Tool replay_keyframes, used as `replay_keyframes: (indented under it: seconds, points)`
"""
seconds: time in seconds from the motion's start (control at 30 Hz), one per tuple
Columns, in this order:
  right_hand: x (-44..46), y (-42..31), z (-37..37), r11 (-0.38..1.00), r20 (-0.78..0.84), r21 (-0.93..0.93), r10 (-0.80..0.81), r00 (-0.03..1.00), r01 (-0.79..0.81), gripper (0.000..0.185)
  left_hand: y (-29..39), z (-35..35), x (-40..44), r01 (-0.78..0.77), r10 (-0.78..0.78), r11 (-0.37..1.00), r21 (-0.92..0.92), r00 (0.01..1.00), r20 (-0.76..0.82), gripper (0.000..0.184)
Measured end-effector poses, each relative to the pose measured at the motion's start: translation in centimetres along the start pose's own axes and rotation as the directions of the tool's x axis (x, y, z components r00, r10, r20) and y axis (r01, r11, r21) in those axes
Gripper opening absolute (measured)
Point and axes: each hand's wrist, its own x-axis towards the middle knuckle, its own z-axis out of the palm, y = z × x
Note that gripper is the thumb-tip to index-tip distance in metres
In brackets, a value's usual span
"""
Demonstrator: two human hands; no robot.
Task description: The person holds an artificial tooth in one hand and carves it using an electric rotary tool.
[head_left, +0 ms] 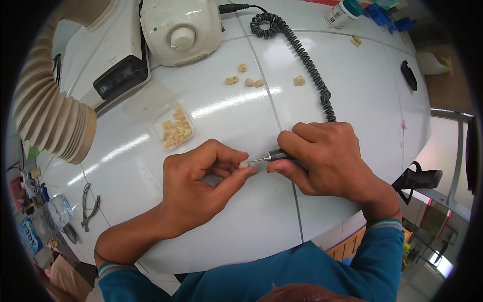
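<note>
Between the thumb and fingertips of my left hand (pixel 201 176) I pinch a small off-white dental crown (pixel 244 164). My right hand (pixel 327 161) is wrapped round the black body of a rotary handpiece (pixel 279 155), held nearly level. Its thin metal bur (pixel 257 160) points left and reaches the crown; whether it touches cannot be made out. A coiled black cord (pixel 314 75) runs from behind my right hand up to the cream control box (pixel 181 32).
A clear plastic box (pixel 189 135) of tooth-coloured crowns sits beyond my left hand, with several loose crowns (pixel 249 82) farther back. A ribbed suction hose (pixel 53 113) hangs at left above the pliers (pixel 89 207). A white jar (pixel 343 14) stands at the far edge.
</note>
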Motion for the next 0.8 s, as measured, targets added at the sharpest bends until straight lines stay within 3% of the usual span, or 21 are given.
replay_keyframes:
  seconds: [0.8]
  points:
    - [0.09,0.18,-0.04,1.000,0.004,0.013,-0.022,1.000,0.022,0.043,-0.03,-0.14,-0.12,-0.031,0.030,0.999,0.024,1.000,0.007,0.020]
